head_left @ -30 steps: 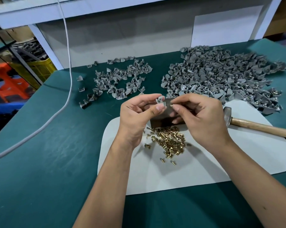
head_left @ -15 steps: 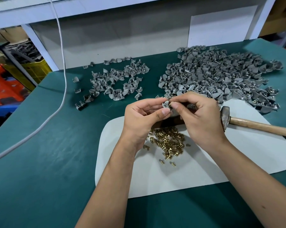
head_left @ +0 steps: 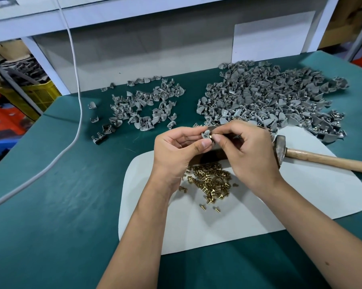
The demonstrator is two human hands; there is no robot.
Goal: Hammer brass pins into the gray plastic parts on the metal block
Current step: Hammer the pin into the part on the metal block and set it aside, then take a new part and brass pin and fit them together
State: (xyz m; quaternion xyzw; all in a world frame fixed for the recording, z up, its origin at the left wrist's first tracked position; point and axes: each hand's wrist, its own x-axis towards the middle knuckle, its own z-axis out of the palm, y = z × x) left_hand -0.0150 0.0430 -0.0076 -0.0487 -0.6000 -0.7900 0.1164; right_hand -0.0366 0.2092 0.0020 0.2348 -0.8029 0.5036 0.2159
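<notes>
Step in hand: we're seating a brass pin in a gray part, held up in the air just above the metal block [head_left: 207, 156], which sits on the white mat [head_left: 301, 205] mostly hidden under our hands.

Left hand [head_left: 176, 151]: grip pinches the gray plastic part [head_left: 206, 133] between thumb and fingertips. Right hand [head_left: 248, 151]: grip pinches the brass pin [head_left: 211, 136] between thumb and forefinger, pin touching the part. Whether the tip is already in its hole we can't tell, too small.

To do it well, our judgement:
- turn the part so its hole faces us and line the pin straight with it, not tilted
- press the pin in by finger just enough that it stands by itself
- only then set the part flat on the block, pin upright, and let go with the right
- hammer [head_left: 313, 158] lies on the mat just right of our right hand, head toward the block, an easy reach
- left fingers should stay low on the part, off the pin head

Risk: the pin slips and drops into the loose brass pins [head_left: 211, 182] on the mat below.

Big pile of gray parts [head_left: 269, 101] lies at the back right of the green surface [head_left: 51, 205], smaller pile [head_left: 146, 107] back left; which is finished we can't tell.
</notes>
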